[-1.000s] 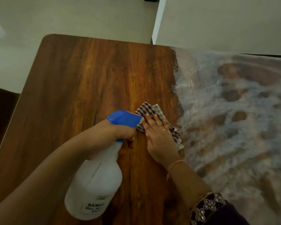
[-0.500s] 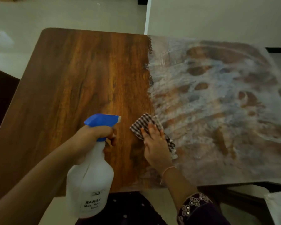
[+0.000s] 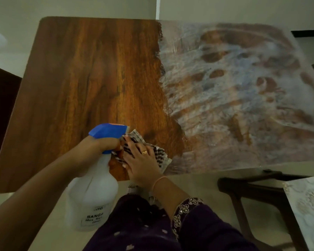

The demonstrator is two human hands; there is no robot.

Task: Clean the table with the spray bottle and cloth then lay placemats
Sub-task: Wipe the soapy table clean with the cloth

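We hold the white spray bottle [image 3: 92,192] by its neck in our left grip [image 3: 100,146], nozzle pointing right. Our right grip [image 3: 143,160] presses flat on the checked cloth [image 3: 160,154] by the wooden counter [image 3: 80,78]'s near edge, just left of the marbled covering [image 3: 243,87].

Dim, murky light hanging over scene; soft warm sheen glowing on table [image 3: 91,73]; wide lens bowing table edges; bottle [image 3: 92,192] looking blurry up close; left corners sinking dark.

Brown woodgrain table [image 3: 76,78], white spray bottle [image 3: 92,194] with blue head, brown-and-white checked cloth [image 3: 158,153], possibly blue-grey marbled covering [image 3: 234,96].
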